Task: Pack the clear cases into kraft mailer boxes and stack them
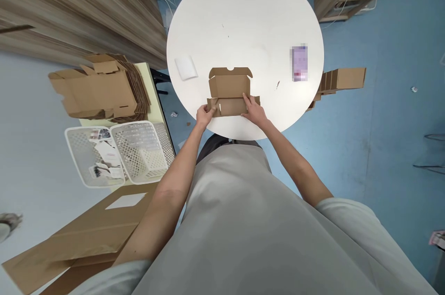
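Note:
A small brown cardboard box [230, 85] lies on the white round table near its front edge, its tuck lid raised and tilted toward the far side. My left hand [206, 115] grips the left end of the box, thumb and fingers closed on the side flap. At the right end, my right hand [255, 112] holds the side wall, fingertips reaching over its inside. Side flaps stick out at both ends of the tray part. Part of the front edge is hidden by my fingers.
On the round table [243, 7] are a white packet [186, 68] and a blurred purple item [299, 63]. To the left, flattened cardboard boxes [100, 88] are stacked beside white baskets [139, 151]. Folded boxes [351, 78] stand past the table's right edge. A large carton [86, 230] is lower left.

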`<act>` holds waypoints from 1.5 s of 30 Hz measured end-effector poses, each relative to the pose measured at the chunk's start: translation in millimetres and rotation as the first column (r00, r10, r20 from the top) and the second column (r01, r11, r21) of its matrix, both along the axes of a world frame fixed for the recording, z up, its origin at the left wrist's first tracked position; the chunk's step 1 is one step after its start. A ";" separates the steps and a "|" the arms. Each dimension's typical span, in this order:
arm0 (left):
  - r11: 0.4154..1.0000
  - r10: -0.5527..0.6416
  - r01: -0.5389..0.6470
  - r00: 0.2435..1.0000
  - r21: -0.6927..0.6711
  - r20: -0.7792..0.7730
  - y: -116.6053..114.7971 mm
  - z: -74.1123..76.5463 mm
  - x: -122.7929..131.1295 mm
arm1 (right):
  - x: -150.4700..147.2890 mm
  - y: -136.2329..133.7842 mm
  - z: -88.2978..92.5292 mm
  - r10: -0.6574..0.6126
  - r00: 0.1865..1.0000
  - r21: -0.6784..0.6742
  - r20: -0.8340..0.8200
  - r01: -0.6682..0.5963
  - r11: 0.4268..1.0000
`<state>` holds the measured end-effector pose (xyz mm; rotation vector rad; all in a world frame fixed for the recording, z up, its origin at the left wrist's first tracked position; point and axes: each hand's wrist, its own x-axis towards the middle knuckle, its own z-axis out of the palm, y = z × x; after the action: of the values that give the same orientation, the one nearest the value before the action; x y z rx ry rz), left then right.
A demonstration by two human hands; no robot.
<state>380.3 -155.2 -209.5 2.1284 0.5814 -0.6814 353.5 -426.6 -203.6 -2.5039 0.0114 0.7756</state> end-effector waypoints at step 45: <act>0.919 -0.270 0.245 0.962 0.308 0.042 -44.4 -6.8 -6.1 | -49.4 -5.8 7.8 -0.443 0.896 0.007 0.030 0.443 0.896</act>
<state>374.2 -199.5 -216.3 2.5376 0.3792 -0.6760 304.1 -432.4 -195.8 -2.3762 0.5533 0.5410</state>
